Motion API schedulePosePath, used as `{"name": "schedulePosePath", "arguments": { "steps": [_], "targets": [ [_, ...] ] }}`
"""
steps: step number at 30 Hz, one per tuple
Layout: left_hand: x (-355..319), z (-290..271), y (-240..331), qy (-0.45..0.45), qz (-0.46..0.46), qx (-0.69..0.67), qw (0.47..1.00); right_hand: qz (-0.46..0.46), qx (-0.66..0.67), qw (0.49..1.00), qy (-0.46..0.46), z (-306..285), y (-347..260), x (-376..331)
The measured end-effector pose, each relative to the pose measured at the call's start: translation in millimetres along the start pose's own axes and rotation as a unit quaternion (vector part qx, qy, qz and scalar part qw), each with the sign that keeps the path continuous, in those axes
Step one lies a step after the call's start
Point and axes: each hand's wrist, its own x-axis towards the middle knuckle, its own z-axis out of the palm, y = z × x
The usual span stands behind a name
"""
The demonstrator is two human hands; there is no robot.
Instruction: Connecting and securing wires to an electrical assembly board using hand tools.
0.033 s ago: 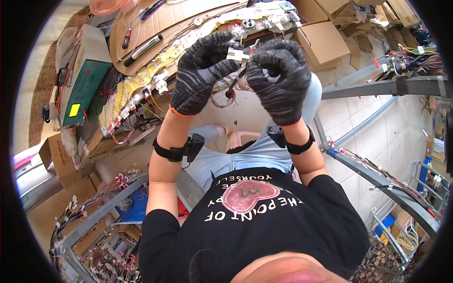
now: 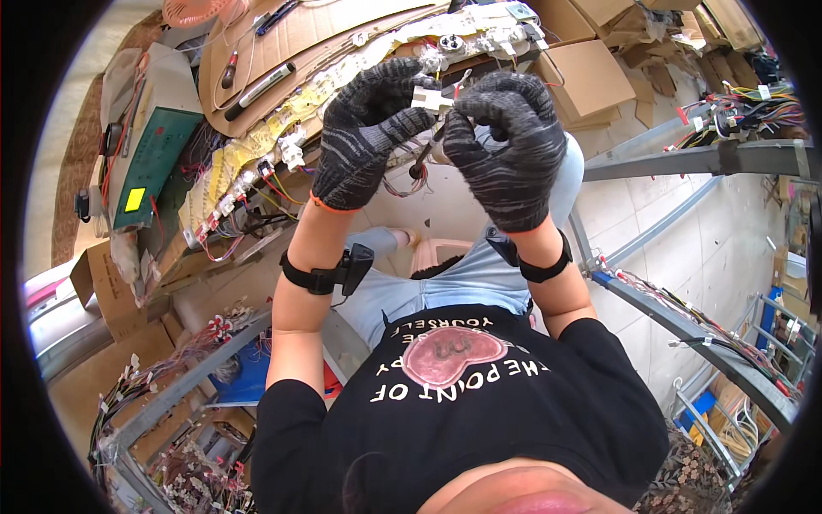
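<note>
My left hand (image 2: 364, 137), in a dark grey striped knit glove, pinches a white plastic connector (image 2: 431, 100) between thumb and fingers. From the right, my right hand (image 2: 509, 141), gloved the same way, meets the connector with thumb and forefinger pressed together. What lies between those right fingertips is hidden; a thin wire (image 2: 462, 80) pokes up just beside them. Below the hands hangs a bundle of wires with a black piece (image 2: 418, 170). Beyond them runs a long bench strip (image 2: 248, 158) of yellowish tape, carrying white connectors and coloured wires.
A green box-shaped device (image 2: 152, 167) with a yellow sticker stands at left. On the cardboard (image 2: 300, 43) lie a marker (image 2: 259, 91) and a screwdriver (image 2: 229, 70). An opened carton (image 2: 586, 81) sits at far right. Metal rails (image 2: 685, 163) with wire bundles flank me.
My right hand's fingers have shifted, the thumb and forefinger now extending further left toward the connector. My left hand and the connector stay nearly in place.
</note>
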Motion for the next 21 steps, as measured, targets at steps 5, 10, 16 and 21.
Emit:
{"name": "schedulePosePath", "arguments": {
  "steps": [5, 10, 16, 21],
  "targets": [
    [-4.2, 9.9, -7.8, 0.035, 0.034, -0.054, 0.997, -0.106, -0.109, 0.988, 0.0, -6.5, -5.4, 15.6],
    [-4.5, 16.7, -4.9, 0.069, 0.011, -0.14, 0.988, -0.059, -0.02, 0.992, -0.11, -16.5, -14.6, 25.0],
    [-5.6, 18.3, -6.6, 0.056, 0.017, -0.149, 0.987, -0.213, -0.012, 0.971, -0.111, -23.4, 12.1, 25.9],
    [-5.1, 24.5, -8.6, 0.061, 0.033, -0.159, 0.985, -0.28, -0.056, 0.956, -0.062, -22.1, 17.4, 28.2]
  ]
}}
